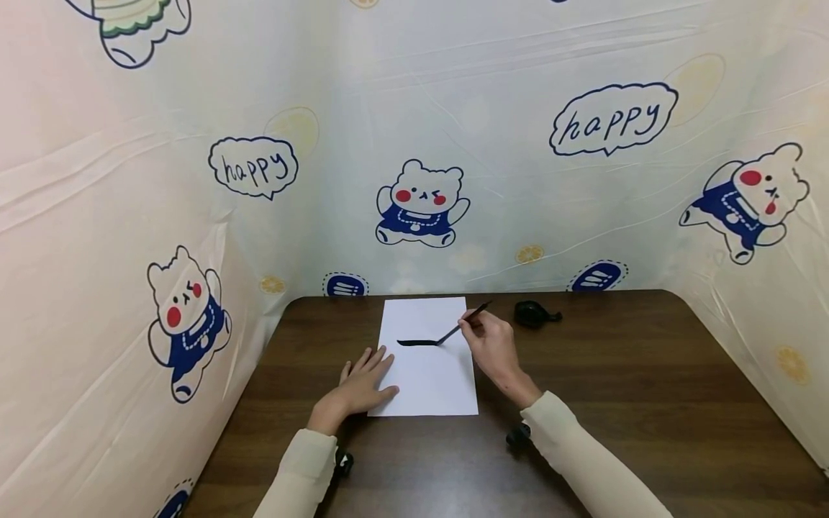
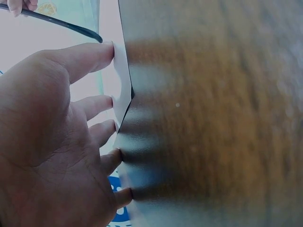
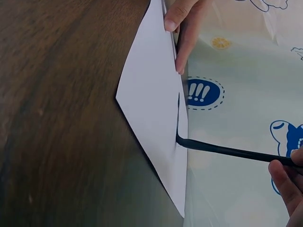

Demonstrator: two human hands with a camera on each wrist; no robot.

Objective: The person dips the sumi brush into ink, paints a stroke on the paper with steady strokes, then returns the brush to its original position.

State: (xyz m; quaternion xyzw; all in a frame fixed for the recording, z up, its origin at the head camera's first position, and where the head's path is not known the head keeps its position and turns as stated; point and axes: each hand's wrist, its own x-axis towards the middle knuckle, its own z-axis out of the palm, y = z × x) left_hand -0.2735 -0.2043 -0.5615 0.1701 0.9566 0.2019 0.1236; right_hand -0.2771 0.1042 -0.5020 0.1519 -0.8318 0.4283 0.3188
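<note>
A white sheet of paper lies on the dark wooden table, bearing one thick black horizontal stroke. My right hand pinches a slim dark brush between thumb and fingers. In the right wrist view the tip of the brush bends against the paper, at the right end of the stroke. My left hand rests with spread fingers on the sheet's lower left edge. In the left wrist view, the fingertips of that left hand touch the paper and the table beside it.
A small black rounded object with a narrow end, possibly an ink bottle, lies right of the paper near the back edge. The wooden table is enclosed at the back and sides by a printed curtain. Each wrist carries a small black device.
</note>
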